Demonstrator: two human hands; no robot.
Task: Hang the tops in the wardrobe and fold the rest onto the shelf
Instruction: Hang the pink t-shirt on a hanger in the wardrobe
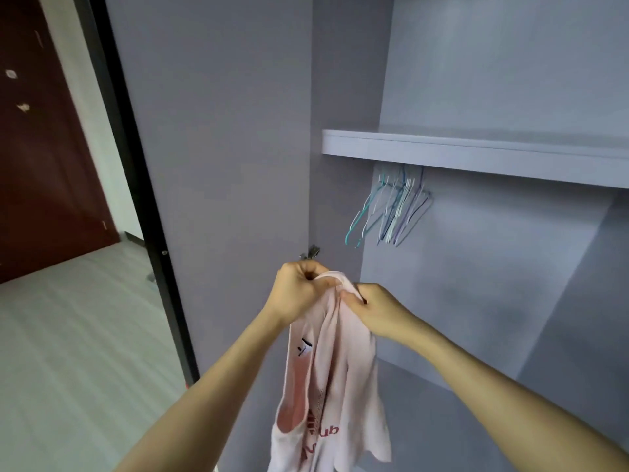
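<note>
A pale pink top [335,379] with red lettering hangs down in front of the open grey wardrobe [476,267]. My left hand [299,291] grips its upper edge from the left. My right hand [377,310] pinches the same bunched edge from the right, and the two hands nearly touch. Several thin wire hangers [394,209] in teal, white and purple hang bunched together under the wardrobe shelf [476,155], above and to the right of my hands. The rail they hang on is hidden behind the shelf.
The open wardrobe door [218,165] stands to the left, with a hinge [309,252] just above my left hand. Beyond it are a black door frame [136,185], a dark red door [44,172] and pale wooden floor [75,352].
</note>
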